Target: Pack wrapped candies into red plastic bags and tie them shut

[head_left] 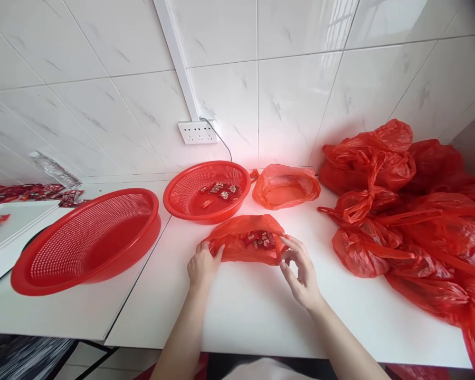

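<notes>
A red plastic bag (225,248) lies on the white table with its mouth spread, and several small dark-red wrapped packets (259,240) show inside it. My left hand (203,264) is closed on the bag's left edge, thumb on the near side. At the right end of the mouth, my right hand (303,274) holds the rim with curled fingers. Just behind the bag stands a red perforated basket (182,203) with several small red packets (224,194) in it. Another red plastic bag (287,198), open at the top, sits beside that basket.
Knotted red plastic bags (411,227) are heaped on the right side. A larger red basket (91,237) stands at left, near a white tray (19,224), packets (27,194) and a clear plastic bottle (57,170). Behind is a tiled wall with a power socket (198,132).
</notes>
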A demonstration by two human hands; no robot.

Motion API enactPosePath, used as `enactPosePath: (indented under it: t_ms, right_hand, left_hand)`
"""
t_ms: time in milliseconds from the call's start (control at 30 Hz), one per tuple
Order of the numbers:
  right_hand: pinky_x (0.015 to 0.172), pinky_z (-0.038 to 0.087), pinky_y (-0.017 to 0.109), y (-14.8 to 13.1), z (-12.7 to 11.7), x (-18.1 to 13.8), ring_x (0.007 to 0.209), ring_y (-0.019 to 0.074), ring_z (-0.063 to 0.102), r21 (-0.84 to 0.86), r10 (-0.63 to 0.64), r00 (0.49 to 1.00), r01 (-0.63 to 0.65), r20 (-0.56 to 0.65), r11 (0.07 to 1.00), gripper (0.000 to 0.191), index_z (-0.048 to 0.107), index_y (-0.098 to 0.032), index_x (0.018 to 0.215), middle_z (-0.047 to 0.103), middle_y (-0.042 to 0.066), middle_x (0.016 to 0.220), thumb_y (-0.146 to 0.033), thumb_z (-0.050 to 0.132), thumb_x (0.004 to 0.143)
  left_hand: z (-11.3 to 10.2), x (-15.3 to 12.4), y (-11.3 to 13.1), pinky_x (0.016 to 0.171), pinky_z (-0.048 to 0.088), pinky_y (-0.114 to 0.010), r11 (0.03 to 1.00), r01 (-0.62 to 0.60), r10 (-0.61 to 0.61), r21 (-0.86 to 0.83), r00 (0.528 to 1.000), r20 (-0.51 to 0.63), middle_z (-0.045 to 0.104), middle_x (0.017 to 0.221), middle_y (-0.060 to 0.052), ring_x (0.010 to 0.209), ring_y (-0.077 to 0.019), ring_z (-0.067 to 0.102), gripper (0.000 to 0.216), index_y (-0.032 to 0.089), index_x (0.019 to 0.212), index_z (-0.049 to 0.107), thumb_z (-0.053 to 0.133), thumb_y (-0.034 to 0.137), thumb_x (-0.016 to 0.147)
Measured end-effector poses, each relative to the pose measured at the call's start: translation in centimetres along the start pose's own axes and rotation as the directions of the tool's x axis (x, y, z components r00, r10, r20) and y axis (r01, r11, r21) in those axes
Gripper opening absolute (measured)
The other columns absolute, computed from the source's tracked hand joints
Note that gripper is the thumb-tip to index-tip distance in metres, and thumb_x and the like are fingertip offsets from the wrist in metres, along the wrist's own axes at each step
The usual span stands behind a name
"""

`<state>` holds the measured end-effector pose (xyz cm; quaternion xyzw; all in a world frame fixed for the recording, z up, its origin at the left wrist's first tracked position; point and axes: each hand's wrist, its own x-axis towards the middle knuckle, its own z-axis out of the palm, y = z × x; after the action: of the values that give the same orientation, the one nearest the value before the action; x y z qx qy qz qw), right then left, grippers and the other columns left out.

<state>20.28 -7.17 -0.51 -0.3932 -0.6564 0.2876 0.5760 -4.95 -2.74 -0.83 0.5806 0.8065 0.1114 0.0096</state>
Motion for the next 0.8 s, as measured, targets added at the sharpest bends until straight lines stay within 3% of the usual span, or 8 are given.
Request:
enactPosePath:
  t_ms: [133,233,333,433,500,567,700,800]
  right_hand:
    - [0.070,0.052,0.036,0.1,0.0,0.4,0.084,0.0173,0.060,-0.058,0.006,0.999,-0.009,-0.052,0.998,0.041,0.050,-0.027,0.134,0.051,0.013,0.129,-0.020,0.050,0.093]
    - [0.081,0.051,0.040,-0.7,-0.8,2.3,0.100,0.0222,0.059,-0.145,-0.037,0.992,0.020,-0.120,0.989,0.032,0.060,-0.025,0.123,0.059,0.011,0.119,-0.019,0.053,0.092]
    - [0.093,0.047,0.044,-2.9,-1.9,5.8,0.107,0.0240,0.058,-0.215,-0.170,0.974,0.135,-0.153,0.967,0.030,0.064,-0.026,0.117,0.064,0.008,0.112,-0.017,0.057,0.089]
    - [0.098,0.045,0.044,-5.8,-2.7,9.5,0.111,0.0238,0.057,-0.213,-0.264,0.947,0.224,-0.181,0.951,0.033,0.063,-0.027,0.119,0.064,0.007,0.115,-0.017,0.060,0.088]
    - [0.095,0.048,0.042,-7.7,-2.6,11.2,0.109,0.0223,0.059,-0.166,-0.306,0.935,0.277,-0.181,0.946,0.032,0.065,-0.027,0.117,0.065,0.006,0.113,-0.015,0.057,0.089]
    - [0.086,0.052,0.037,-9.3,-2.1,12.2,0.100,0.0199,0.062,-0.107,-0.349,0.926,0.335,-0.146,0.936,0.029,0.069,-0.027,0.109,0.067,0.005,0.105,-0.011,0.053,0.090]
    - [0.069,0.053,0.029,-11.2,-0.7,12.0,0.084,0.0158,0.065,0.030,-0.327,0.945,0.327,-0.007,0.944,0.030,0.070,-0.025,0.103,0.070,0.003,0.095,-0.008,0.050,0.090]
    - [0.073,0.055,0.029,-12.0,-0.4,11.4,0.087,0.0160,0.067,0.203,-0.264,0.956,0.236,0.125,0.950,0.033,0.066,-0.026,0.113,0.071,0.003,0.102,-0.010,0.051,0.089]
  left_hand:
    - [-1.6,0.0,-0.5,0.068,0.046,-0.031,0.961,-0.136,0.131,-0.241,0.991,-0.039,0.066,0.098,-0.006,0.076,-0.0197,0.064,0.028,0.019,0.092,0.064,0.053,0.044,0.089]
    - [-5.4,0.1,-0.2,0.065,0.045,-0.027,0.829,-0.287,0.152,-0.480,0.942,-0.299,0.062,0.084,-0.001,0.061,-0.0124,0.054,0.022,0.020,0.083,0.065,0.062,0.042,0.084]
    - [-10.5,0.4,1.2,0.071,0.049,-0.026,0.541,-0.489,0.062,-0.684,0.834,-0.548,0.061,0.098,-0.003,0.081,-0.0142,0.060,0.016,0.020,0.080,0.068,0.073,0.035,0.076]
    - [-14.7,0.5,3.3,0.094,0.049,-0.034,0.218,-0.578,0.098,-0.786,0.814,-0.572,0.062,0.119,-0.005,0.117,-0.0225,0.055,0.012,0.024,0.089,0.073,0.071,0.030,0.079]
    - [-16.1,0.4,4.8,0.100,0.047,-0.041,0.043,-0.530,0.219,-0.847,0.832,-0.510,0.063,0.120,-0.005,0.120,-0.0247,0.055,0.028,0.028,0.109,0.069,0.069,0.033,0.081]
    - [-16.6,0.1,6.1,0.097,0.049,-0.043,-0.035,-0.390,0.379,-0.920,0.847,-0.373,0.065,0.114,-0.006,0.112,-0.0247,0.060,0.048,0.032,0.129,0.057,0.068,0.035,0.082]
    - [-16.3,-0.8,8.1,0.081,0.054,-0.034,0.117,-0.149,0.652,-0.982,0.757,-0.037,0.062,0.099,-0.004,0.088,-0.0183,0.063,0.057,0.030,0.132,0.050,0.073,0.031,0.079]
    - [-15.9,-1.2,9.3,0.074,0.050,-0.028,0.212,-0.109,0.779,-0.971,0.619,0.101,0.061,0.091,-0.003,0.084,-0.0157,0.059,0.023,0.022,0.099,0.063,0.070,0.034,0.081]
